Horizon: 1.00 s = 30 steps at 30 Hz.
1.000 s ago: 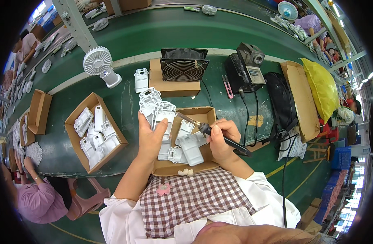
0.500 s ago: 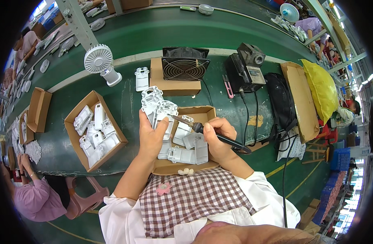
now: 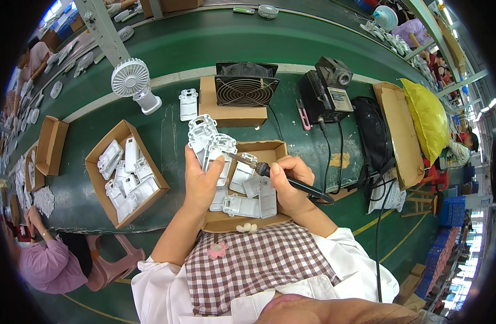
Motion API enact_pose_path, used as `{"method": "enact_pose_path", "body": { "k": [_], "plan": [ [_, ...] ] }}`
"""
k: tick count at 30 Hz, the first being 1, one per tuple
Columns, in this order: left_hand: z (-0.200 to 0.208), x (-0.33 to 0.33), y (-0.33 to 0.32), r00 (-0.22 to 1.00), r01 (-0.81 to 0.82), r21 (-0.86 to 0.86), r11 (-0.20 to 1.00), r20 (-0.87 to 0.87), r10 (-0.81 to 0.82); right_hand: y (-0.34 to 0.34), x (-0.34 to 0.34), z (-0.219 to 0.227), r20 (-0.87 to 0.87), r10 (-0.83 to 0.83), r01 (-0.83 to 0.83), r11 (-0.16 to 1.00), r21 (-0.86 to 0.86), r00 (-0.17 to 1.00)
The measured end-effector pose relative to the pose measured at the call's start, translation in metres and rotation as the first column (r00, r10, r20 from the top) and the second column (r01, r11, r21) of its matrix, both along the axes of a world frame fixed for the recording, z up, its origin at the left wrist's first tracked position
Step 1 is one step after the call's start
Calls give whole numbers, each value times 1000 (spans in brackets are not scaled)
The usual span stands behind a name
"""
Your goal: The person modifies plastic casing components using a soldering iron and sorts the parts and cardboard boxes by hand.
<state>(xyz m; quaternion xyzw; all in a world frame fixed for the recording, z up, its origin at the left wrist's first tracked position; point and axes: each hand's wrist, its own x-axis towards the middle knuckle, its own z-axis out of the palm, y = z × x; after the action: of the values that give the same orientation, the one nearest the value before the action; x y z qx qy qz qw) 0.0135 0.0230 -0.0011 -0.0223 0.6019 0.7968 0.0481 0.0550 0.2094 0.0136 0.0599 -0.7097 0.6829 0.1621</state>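
My left hand point(image 3: 201, 181) is closed on white plastic housings point(image 3: 203, 129), several pieces held fanned together above a cardboard box. In my right hand point(image 3: 292, 181) is a black-handled soldering iron point(image 3: 263, 169), gripped like a pen. Its tip points left and reaches the edge of the held housings near my left thumb; whether it touches is too small to tell. Below both hands, the open cardboard box point(image 3: 280, 148) holds more white housings point(image 3: 242, 206). A single white housing point(image 3: 188, 105) lies on the green bench farther off.
At the left is a box point(image 3: 110, 208) of white housings. A white fan point(image 3: 131, 78) stands beyond it. A black square fan point(image 3: 245, 89) sits on a carton; right of it are pink-handled tweezers point(image 3: 303, 115) and a soldering station point(image 3: 326, 97). A co-worker point(image 3: 51, 262) sits at far left.
Both my hands, the housings and the soldering iron stay in nearly the same place. On the far conveyor the fans have shifted slightly to the left.
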Motion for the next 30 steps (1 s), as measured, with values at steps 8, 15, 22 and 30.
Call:
{"method": "enact_pose_path", "body": {
  "k": [8,15,22,30],
  "plan": [
    [6,1,0,997,16,24,1000,74,-17,1,1,0,-9,-2,1,1000,-10,1000],
    [4,1,2,998,0,-45,999,56,3,2,1,-1,14,-3,3,1000,-30,1000],
    [4,1,2,1000,-4,-66,998,13,5,1,1,-1,17,-3,3,1000,-18,1000],
    [5,2,2,1000,-4,-77,997,8,4,1,0,-1,14,2,-2,1000,-13,1000]
  ]
}}
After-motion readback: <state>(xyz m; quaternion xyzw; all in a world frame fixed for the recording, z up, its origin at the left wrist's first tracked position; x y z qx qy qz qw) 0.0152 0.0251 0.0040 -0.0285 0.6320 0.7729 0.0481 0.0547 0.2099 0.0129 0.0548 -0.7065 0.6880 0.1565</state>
